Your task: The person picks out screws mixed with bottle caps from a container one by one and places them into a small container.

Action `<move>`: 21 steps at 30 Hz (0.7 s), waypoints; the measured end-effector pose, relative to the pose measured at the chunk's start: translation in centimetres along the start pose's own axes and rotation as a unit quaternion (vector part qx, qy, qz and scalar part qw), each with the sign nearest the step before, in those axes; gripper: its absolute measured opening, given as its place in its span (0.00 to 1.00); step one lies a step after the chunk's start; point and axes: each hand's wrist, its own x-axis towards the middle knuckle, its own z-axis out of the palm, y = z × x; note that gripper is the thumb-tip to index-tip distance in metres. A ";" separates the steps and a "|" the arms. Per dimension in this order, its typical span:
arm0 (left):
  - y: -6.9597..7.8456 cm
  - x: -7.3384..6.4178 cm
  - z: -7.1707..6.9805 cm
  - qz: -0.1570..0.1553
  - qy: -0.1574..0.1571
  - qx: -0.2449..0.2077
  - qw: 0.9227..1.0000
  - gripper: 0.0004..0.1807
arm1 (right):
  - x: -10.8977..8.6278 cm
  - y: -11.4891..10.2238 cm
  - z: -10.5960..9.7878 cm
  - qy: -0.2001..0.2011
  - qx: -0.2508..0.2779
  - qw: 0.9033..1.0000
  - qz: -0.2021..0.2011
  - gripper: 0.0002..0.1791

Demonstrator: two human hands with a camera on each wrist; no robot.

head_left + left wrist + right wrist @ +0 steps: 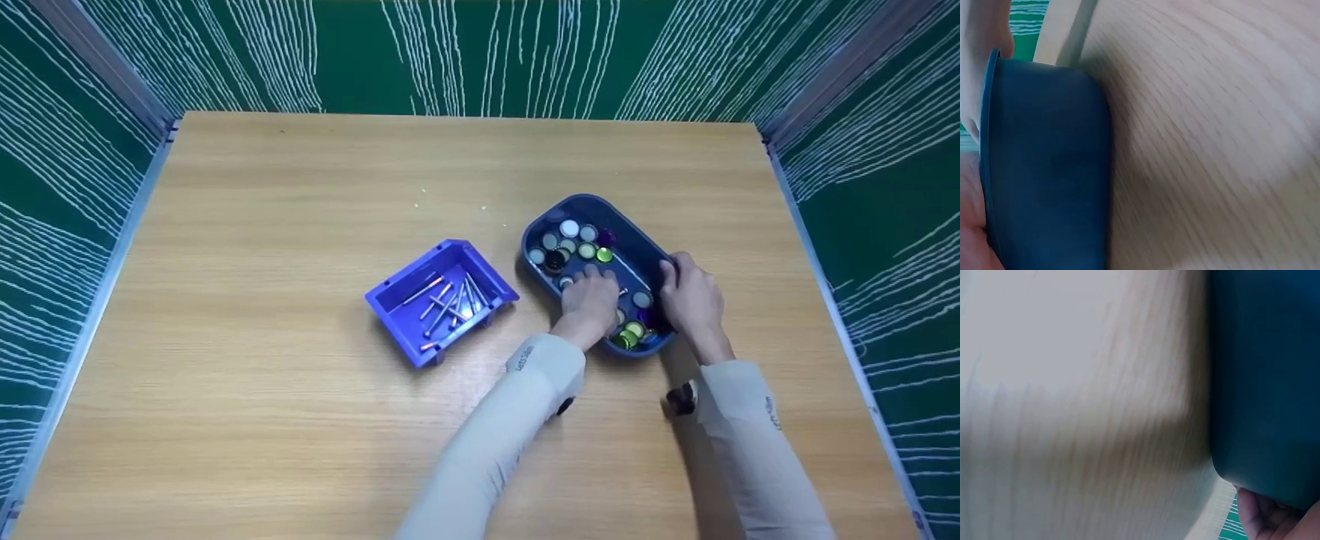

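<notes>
A dark blue oval-cornered tub (637, 255) stands right of the table's middle, with many bottle caps (587, 250) in it, white, green, purple and black. My left hand (592, 304) reaches over the near rim into the tub, its fingers down among the caps; the fingertips are hidden, so I cannot tell whether they pinch anything. A small metal screw (622, 292) shows beside these fingers. My right hand (694, 300) grips the tub's right rim, thumb over the edge. Both wrist views show the tub's outer wall (1050, 163) close up.
A bright blue open-fronted bin (397, 334) with several long metal screws (442, 306) stands left of the tub. Tiny white specks lie on the wooden table (262, 300) behind it. Green panels with white streaks (480, 60) border the table's back and sides.
</notes>
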 end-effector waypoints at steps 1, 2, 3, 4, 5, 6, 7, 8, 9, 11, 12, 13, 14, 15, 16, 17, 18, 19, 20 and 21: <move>0.0 0.0 0.0 -0.002 -0.001 -0.003 1.000 0.32 | 0.0 0.0 0.0 -0.001 0.001 1.000 0.000 0.23; 0.0 0.1 0.0 -0.002 -0.001 -0.005 1.000 0.31 | 0.0 -0.1 0.0 -0.001 0.002 1.000 0.000 0.23; 0.0 0.1 0.0 -0.001 0.001 -0.008 1.000 0.28 | 0.1 -0.1 0.0 -0.003 0.002 1.000 0.001 0.24; 0.0 0.1 0.1 0.000 0.003 -0.009 1.000 0.26 | 0.1 -0.1 0.0 -0.004 0.003 1.000 0.002 0.24; 0.0 0.1 0.1 0.002 0.005 -0.009 1.000 0.22 | 0.1 -0.1 0.0 -0.005 0.003 1.000 0.003 0.24; -0.1 0.1 0.1 0.004 0.006 -0.010 1.000 0.19 | 0.1 -0.1 0.0 -0.005 0.003 1.000 0.003 0.24; -0.1 0.1 0.2 0.007 0.007 -0.009 1.000 0.16 | 0.1 -0.1 0.0 -0.006 0.002 1.000 0.004 0.24; -0.1 0.1 0.2 0.011 0.007 -0.008 1.000 0.14 | 0.1 -0.1 0.0 -0.007 0.001 1.000 0.004 0.24; -0.1 0.1 0.2 0.014 0.005 -0.007 1.000 0.12 | 0.1 0.0 0.0 -0.008 0.001 1.000 0.004 0.24; -0.2 0.1 0.2 0.022 0.000 -0.003 1.000 0.09 | 0.1 0.0 0.0 -0.009 0.001 1.000 0.004 0.25; -0.3 0.1 0.3 0.027 -0.002 -0.002 1.000 0.08 | 0.1 0.0 0.0 -0.009 0.001 1.000 0.004 0.25; -0.3 0.1 0.3 0.033 -0.004 -0.002 0.999 0.08 | 0.1 0.0 0.1 -0.009 0.001 1.000 0.004 0.24; -0.4 0.1 0.3 0.038 -0.004 -0.002 0.999 0.07 | 0.1 0.0 0.1 -0.007 0.001 1.000 0.003 0.24; -0.4 0.1 0.3 0.043 -0.005 -0.001 0.999 0.07 | 0.1 -0.1 0.1 -0.003 0.001 1.000 0.001 0.24; -0.5 0.1 0.3 0.047 -0.005 0.001 0.999 0.06 | 0.1 -0.1 0.1 0.001 0.001 1.000 0.000 0.23; -0.5 0.1 0.3 0.051 -0.006 0.000 0.999 0.06 | 0.1 -0.1 0.1 0.005 0.000 1.000 -0.002 0.23; -0.5 0.1 0.3 0.053 -0.007 0.000 0.999 0.07 | 0.1 -0.1 0.2 0.009 0.000 1.000 -0.003 0.22; -0.5 0.1 0.3 0.054 -0.008 0.001 0.998 0.08 | 0.1 -0.1 0.2 0.012 -0.001 1.000 -0.004 0.22; -0.5 0.1 0.3 0.055 -0.010 0.003 0.998 0.09 | 0.1 -0.1 0.2 0.014 -0.002 1.000 -0.006 0.21; -0.5 0.1 0.3 0.055 -0.012 0.004 0.998 0.10 | 0.1 -0.1 0.3 0.015 -0.002 1.000 -0.007 0.21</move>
